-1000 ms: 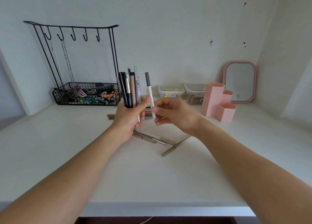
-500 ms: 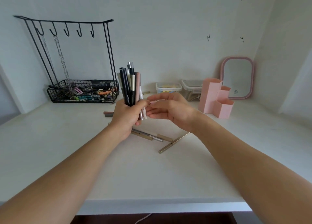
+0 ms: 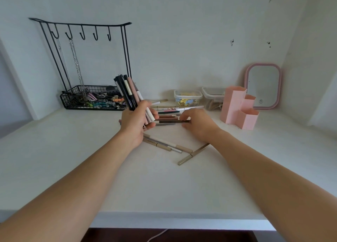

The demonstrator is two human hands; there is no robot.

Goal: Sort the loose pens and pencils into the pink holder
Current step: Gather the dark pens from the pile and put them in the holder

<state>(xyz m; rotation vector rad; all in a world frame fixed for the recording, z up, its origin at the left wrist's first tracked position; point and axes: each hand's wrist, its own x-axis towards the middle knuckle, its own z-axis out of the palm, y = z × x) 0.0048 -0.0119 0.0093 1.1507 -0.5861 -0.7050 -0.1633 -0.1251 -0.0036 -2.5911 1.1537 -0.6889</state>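
Note:
My left hand is closed around a bundle of pens in black, white and pink, tilted up to the left. My right hand is low on the white desk, its fingertips pinching the end of a dark brown pencil that lies in a row of loose pens. A few more beige pencils and a gold pen lie nearer to me. The pink holder, with three compartments, stands to the right of my right hand, apart from it.
A black wire rack with hooks and a full basket stands at the back left. Two clear plastic boxes sit behind the loose pens. A pink-framed mirror leans on the wall behind the holder. The desk's front edge runs below my forearms.
My right hand passed the white pen into the left hand's bundle, then dropped to the desk onto the dark pencil. The bundle has tilted to the left.

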